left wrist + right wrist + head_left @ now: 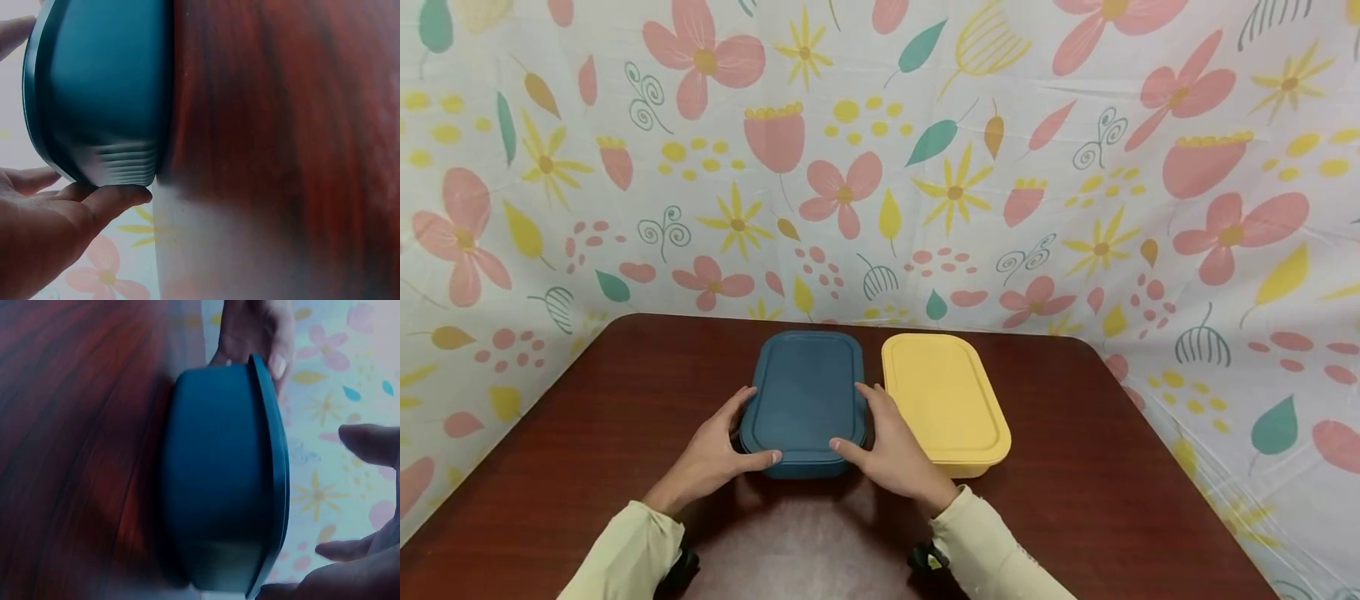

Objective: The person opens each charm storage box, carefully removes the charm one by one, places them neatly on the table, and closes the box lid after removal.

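Brown table [1097, 483], floral backdrop [880, 167], blue container [808, 396]

Reddish-brown table [1075, 500]: 1 blue box [809, 396], 1 yellow box [949, 396].

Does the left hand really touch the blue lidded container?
Touching: the left wrist view shows the left hand with one finger against the ribbed side of the blue lidded container.

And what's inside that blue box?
The blue box has its lid on, and its walls show nothing through them, so any contents are hidden. Only the outside can be seen, including ridges on one wall in the left wrist view.
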`<action>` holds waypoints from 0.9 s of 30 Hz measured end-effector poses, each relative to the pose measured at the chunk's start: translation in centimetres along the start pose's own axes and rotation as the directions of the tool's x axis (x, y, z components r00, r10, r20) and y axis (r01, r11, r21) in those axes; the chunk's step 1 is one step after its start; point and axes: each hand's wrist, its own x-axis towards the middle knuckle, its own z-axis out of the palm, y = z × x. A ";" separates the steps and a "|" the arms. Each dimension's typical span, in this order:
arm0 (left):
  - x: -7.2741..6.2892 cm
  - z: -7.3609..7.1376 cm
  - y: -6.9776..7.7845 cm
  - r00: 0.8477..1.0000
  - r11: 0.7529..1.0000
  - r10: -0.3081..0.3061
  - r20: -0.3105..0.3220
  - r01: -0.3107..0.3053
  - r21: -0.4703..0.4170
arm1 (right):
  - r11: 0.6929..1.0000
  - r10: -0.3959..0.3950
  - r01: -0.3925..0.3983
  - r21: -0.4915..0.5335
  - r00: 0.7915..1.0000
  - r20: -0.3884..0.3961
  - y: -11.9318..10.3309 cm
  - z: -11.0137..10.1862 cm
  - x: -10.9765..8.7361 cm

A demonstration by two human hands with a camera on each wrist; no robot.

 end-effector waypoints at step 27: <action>0.3 -0.5 0.1 0.992 0.961 0.127 0.017 -0.127 0.247 | 0.989 0.060 -0.054 -0.138 0.997 0.044 1.3 2.8 2.2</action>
